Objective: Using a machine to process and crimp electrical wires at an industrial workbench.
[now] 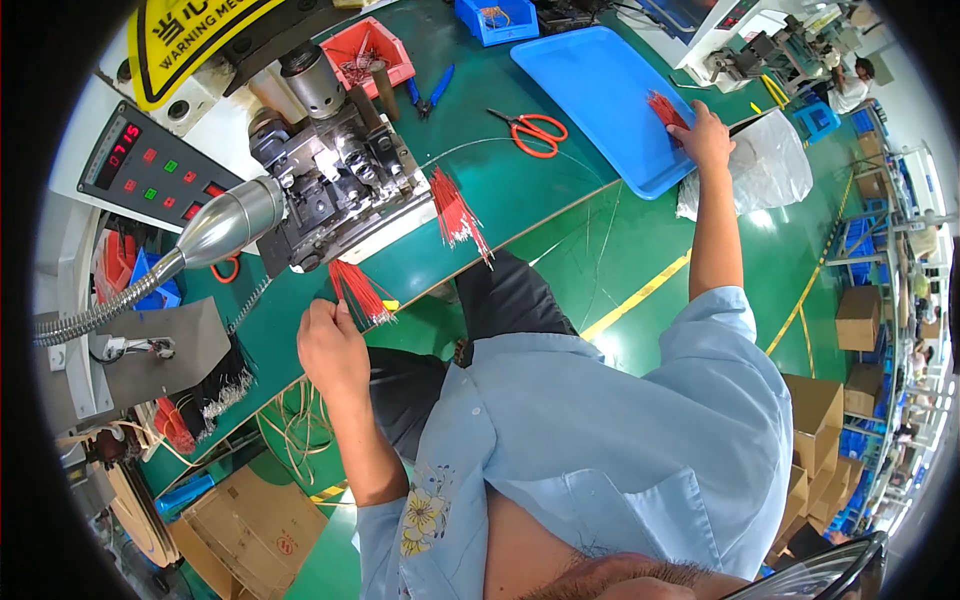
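Note:
My right hand (708,140) reaches over the right side of a blue tray (580,85). Its thumb and fingers close round one end of a small bundle of red wires (664,108). At the bench's front edge, my left hand (333,350) is closed, its fingers curled; what they hold, if anything, is hidden. Right beside it, a fan of red wires (357,291) with pale tips hangs over the edge. A second bunch of red wires (456,212) lies at the right corner of the metal machine (345,170).
Orange-handled scissors (537,134) and blue-handled pliers (430,92) lie on the green bench (480,80). Behind them stand a red bin (367,55) and a blue bin (497,20). A bendable lamp (228,222) reaches in from the left. A clear plastic bag (765,170) sits beside the tray.

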Demonstrator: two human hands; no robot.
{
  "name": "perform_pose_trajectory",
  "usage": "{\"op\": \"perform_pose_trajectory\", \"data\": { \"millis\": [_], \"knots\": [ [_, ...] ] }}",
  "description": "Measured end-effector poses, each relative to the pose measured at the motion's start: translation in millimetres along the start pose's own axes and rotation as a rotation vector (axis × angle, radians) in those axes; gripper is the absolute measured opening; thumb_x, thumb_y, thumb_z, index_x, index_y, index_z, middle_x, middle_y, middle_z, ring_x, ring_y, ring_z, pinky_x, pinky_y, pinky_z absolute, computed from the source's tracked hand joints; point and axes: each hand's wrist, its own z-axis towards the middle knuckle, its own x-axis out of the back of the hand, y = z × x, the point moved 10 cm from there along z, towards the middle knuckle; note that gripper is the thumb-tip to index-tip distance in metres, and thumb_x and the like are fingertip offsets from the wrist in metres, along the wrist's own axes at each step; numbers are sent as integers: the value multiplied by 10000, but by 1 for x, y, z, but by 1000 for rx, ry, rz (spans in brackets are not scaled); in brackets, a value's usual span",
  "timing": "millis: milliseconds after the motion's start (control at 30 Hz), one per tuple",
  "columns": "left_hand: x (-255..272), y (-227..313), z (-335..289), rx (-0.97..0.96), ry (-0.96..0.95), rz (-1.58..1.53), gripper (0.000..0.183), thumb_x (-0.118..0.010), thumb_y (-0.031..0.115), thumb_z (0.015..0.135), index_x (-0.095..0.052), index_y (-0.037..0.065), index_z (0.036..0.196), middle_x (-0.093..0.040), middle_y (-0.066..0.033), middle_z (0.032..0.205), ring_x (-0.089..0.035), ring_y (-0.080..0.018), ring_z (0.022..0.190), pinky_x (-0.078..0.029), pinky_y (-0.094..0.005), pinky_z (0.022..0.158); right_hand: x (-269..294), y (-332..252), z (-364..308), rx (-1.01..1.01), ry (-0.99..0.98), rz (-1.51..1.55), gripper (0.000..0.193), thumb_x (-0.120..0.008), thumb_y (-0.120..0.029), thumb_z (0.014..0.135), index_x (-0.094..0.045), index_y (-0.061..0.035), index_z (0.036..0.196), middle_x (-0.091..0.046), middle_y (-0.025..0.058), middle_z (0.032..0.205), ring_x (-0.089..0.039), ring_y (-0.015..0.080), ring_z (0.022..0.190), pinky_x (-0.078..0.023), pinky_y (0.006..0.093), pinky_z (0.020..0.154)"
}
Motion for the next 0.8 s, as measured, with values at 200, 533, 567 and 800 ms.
{"op": "perform_pose_trajectory", "data": {
  "millis": [200,533,567,800],
  "knots": [
    [6,-3,0,-9,15,-24,189,-648,134,880,-559,3,777,-606,-173,760,-591,-386,716,-444,-477,643,82,-77,-75,301,247,340,309,-739,-272,814,-693,-69,1042,-698,124,886,-682,247,815,-517,346,723],
    [12,-16,-4,96,-22,-54,190,-674,158,866,-599,12,771,-617,-153,714,-600,-345,652,-456,-442,611,64,-277,-225,676,-268,661,209,-707,-253,803,-664,-49,796,-669,162,757,-659,349,724,-509,436,653],
    [14,-16,-5,111,-24,-60,189,-675,159,865,-602,11,774,-618,-152,712,-600,-342,648,-456,-441,609,60,-287,-224,676,-264,604,230,-709,-272,797,-661,-47,790,-672,169,763,-660,358,735,-512,446,663],
    [23,-12,-17,141,11,-212,158,-683,136,874,-636,-8,832,-622,-119,700,-579,-240,605,-456,-358,584,23,-304,-217,560,-459,640,220,-703,-267,802,-672,-54,756,-677,158,757,-661,360,755,-509,456,681]
  ]
}}
